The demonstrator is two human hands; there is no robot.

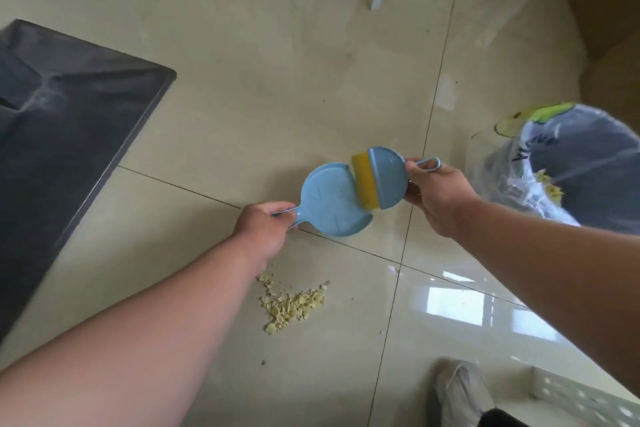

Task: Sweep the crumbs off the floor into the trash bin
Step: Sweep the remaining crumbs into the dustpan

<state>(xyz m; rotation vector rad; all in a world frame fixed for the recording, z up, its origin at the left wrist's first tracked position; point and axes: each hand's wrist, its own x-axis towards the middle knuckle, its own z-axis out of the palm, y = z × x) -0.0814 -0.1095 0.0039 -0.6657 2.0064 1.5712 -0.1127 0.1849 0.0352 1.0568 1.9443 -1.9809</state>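
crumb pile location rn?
Head view, lower centre: crumb pile on the floor tile just below the left hand, left of the trash bin.

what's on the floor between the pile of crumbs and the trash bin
In the head view, only bare tile with grout lines lies between the crumbs and the trash bin; the right hand and its forearm hang above that stretch.
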